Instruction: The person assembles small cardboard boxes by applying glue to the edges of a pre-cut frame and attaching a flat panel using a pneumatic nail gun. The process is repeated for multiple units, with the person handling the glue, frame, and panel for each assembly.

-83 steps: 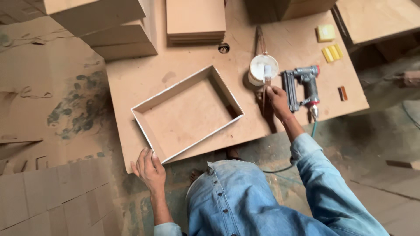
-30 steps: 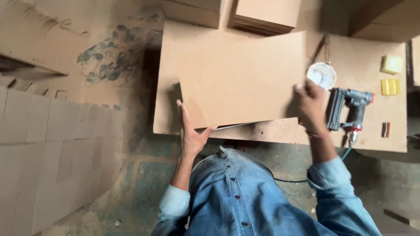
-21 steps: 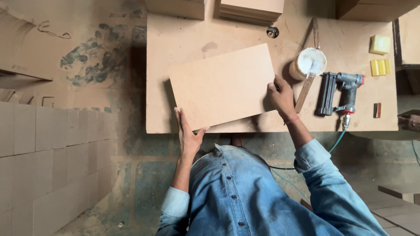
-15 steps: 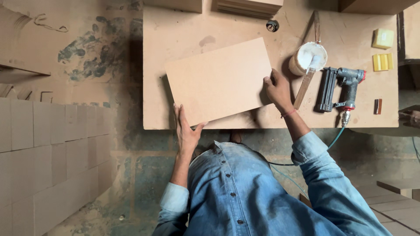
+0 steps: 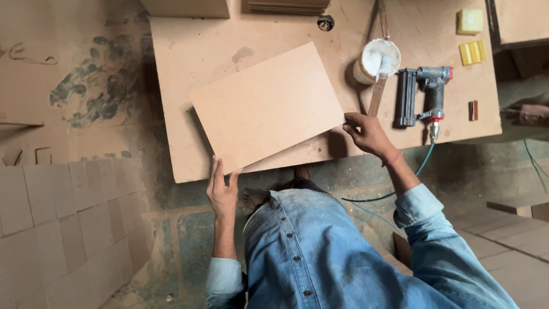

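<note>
Nearest the camera: person in a blue denim shirt (image 5: pixel 320 257), sleeves rolled. Left hand (image 5: pixel 223 191) was open, fingers flat & spread, pressed against the near left corner of a rectangular fibreboard panel (image 5: pixel 266 109). Right hand (image 5: pixel 369 131) gripped the panel's near right corner w/ curled fingers, thumb on the edge. Panel lay flat, turned at an angle, on a low brown table (image 5: pixel 189 51); its near corner reached the table's front edge. Something sat under the panel, casting shadow along its left side; can't tell what.

Just beyond the right hand: a white pot (image 5: pixel 376 60) w/ a flat stick standing in it, next to a grey nail gun (image 5: pixel 423 94) w/ a green hose trailing off the table. Further right: small dark red block (image 5: pixel 473 110). Far edge: yellow blocks (image 5: pixel 472 35), stacked boards (image 5: pixel 289 6). Left, on the floor: cut board pieces (image 5: pixel 63 212).
</note>
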